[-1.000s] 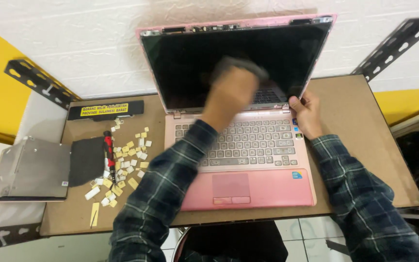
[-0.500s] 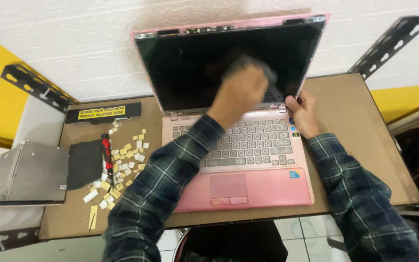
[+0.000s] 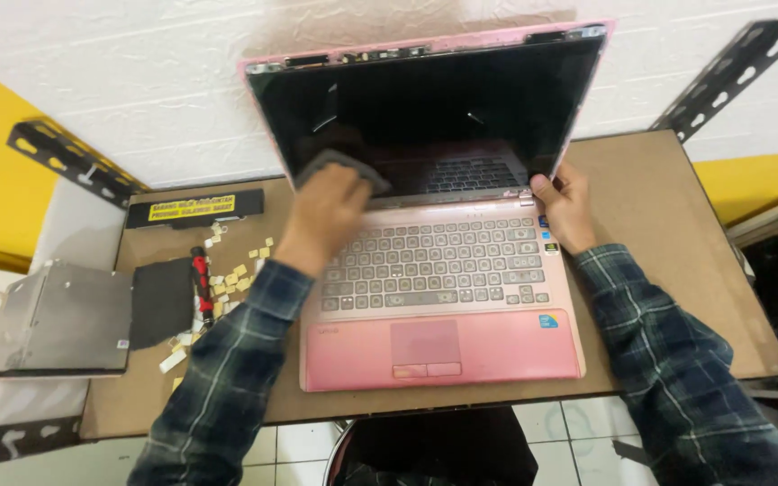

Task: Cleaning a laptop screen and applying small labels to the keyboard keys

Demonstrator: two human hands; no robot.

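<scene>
Laptop (image 3: 434,270): pink, lid open and upright, keyboard and touchpad exposed; stands at the centre of a brown table (image 3: 668,234) against a white wall. Screen (image 3: 425,108) dark, with its bezel removed.

Cloth (image 3: 339,166): grey, pressed flat to the lower-left part of the screen, at 10 o'clock from the keyboard.

Left hand (image 3: 326,211): fingers closed over the cloth, pinning it to the glass; plaid sleeve.

Right hand (image 3: 565,207): at 2 o'clock from the keyboard, fingers curled around the lower-right corner of the lid near the hinge, gripping it.

Screwdriver (image 3: 200,283): red and black handle, at 9 o'clock from the laptop, lying beside a black pad (image 3: 162,301).

Small pale tabs (image 3: 231,279): scattered loose around the screwdriver.

Silver drive casing (image 3: 60,319): at the table's left edge, touching the black pad.

Black battery bar (image 3: 195,209): with a yellow label, at 10 o'clock, along the wall.
</scene>
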